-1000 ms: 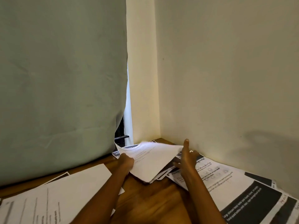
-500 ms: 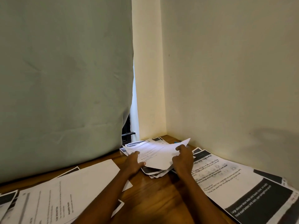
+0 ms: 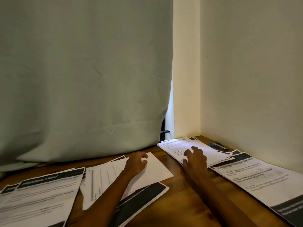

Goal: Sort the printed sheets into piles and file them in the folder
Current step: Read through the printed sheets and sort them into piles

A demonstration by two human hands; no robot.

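Sorting step. My right hand [image 3: 195, 158] rests on the corner pile [image 3: 188, 149], grip loose, fingers spread, squaring it. My left hand [image 3: 136, 162], left of that pile, presses the white sheet [image 3: 147, 172] flat on the table [image 3: 178, 208]; no folder visible.

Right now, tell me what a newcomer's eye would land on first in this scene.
Most of the view is a big pale green curtain hanging down to the wooden table. Below it, printed sheets are spread across the table. The left hand rests on a white sheet at centre, and the right hand rests with curled fingers on a pile of sheets in the far corner by the cream wall.
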